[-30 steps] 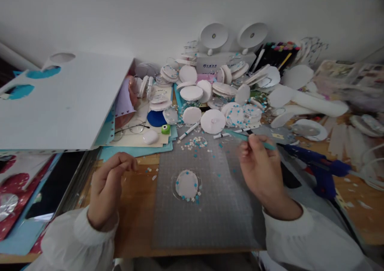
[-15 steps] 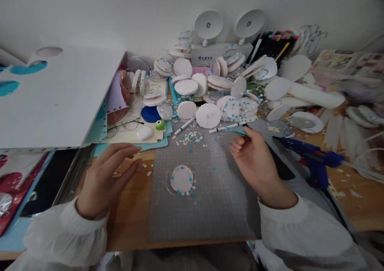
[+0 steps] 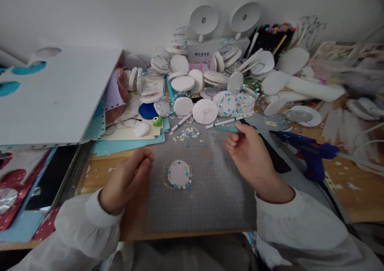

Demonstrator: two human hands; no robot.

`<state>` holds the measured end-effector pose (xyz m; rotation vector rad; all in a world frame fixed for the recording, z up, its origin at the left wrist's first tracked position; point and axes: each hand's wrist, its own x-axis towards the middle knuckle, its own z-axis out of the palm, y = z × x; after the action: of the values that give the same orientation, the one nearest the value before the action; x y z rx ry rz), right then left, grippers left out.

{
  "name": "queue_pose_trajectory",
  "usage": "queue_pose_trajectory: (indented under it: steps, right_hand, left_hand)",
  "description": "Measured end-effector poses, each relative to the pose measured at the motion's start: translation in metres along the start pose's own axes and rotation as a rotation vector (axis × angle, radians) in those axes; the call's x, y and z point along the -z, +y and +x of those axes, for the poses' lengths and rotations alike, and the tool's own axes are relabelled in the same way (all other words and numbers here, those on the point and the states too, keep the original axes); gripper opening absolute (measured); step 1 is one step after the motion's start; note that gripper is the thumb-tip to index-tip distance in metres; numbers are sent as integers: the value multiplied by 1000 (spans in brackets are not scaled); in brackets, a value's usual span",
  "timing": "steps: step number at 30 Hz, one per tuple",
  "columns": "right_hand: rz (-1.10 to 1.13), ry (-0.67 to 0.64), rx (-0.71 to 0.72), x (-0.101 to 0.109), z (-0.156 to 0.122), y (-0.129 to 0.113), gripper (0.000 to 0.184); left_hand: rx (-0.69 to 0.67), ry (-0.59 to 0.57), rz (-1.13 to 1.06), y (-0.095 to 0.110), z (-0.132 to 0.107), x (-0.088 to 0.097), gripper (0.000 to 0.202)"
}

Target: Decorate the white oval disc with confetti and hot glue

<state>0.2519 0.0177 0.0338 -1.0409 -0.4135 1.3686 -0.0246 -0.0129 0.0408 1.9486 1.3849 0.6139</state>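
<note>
On the grey cutting mat (image 3: 207, 207) lies a white disc (image 3: 179, 174), ringed with small blue and white beads on a thin clear line. My left hand (image 3: 127, 181) is closed beside the disc, over the mat's left edge, its fingers curled in and nothing visible in them. In my right hand (image 3: 252, 155) is a pair of teal tweezers (image 3: 226, 129), held between thumb and fingers with the tip pointing left. Loose blue and white star-like beads (image 3: 186, 134) lie in a small heap beyond the disc, with a few strewn toward my right hand.
A pile of white discs (image 3: 205, 111) with beaded lines fills the back. Two white-and-teal pens (image 3: 223, 122) lie before it. A blue glue gun (image 3: 312, 151) rests at right. Glasses (image 3: 129, 121) and papers lie left, by a large white board (image 3: 60, 99). A twin-headed lamp (image 3: 204, 21) stands behind.
My left hand has gone from open to closed and moved right, toward the disc. The tweezers in my right hand now show more clearly. The whole view has shifted slightly.
</note>
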Motion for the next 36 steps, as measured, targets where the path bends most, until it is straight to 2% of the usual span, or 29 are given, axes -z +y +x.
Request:
queue_pose_trajectory:
  steps: [2, 6, 11, 18, 25, 30, 32, 34, 35, 36]
  right_hand:
    - [12, 3, -11, -2, -2, 0, 25]
    - [34, 19, -36, -4, -4, 0, 25]
    - [31, 13, -47, -4, -5, 1, 25]
    - [27, 2, -42, -4, -6, -1, 25]
    - [12, 2, -43, -6, -9, -2, 23]
    - [12, -10, -31, -7, -9, -2, 20]
    - [21, -14, -38, -7, -8, -2, 16]
    - [45, -16, -53, -7, -8, -2, 9]
    - [57, -17, -61, -7, -7, -2, 6]
    - [65, -19, -67, -7, -7, -2, 5]
  left_hand:
    - [-27, 14, -70, 4, 1, -7, 13]
    - [-117, 157, -245, 18, 4, -20, 11]
    - [-225, 236, -384, 31, 5, -23, 7]
    - [-100, 258, -468, 27, 4, -20, 4]
    - [-115, 228, -430, 29, 5, -18, 18]
    - [-66, 255, -381, 27, 13, -17, 40]
    - [-134, 243, -290, 25, 17, -16, 39]
    - [-275, 158, -159, 22, 21, -16, 22]
    - [-347, 85, -84, 21, 22, -17, 24]
    - [-404, 4, -8, 19, 22, -19, 42]
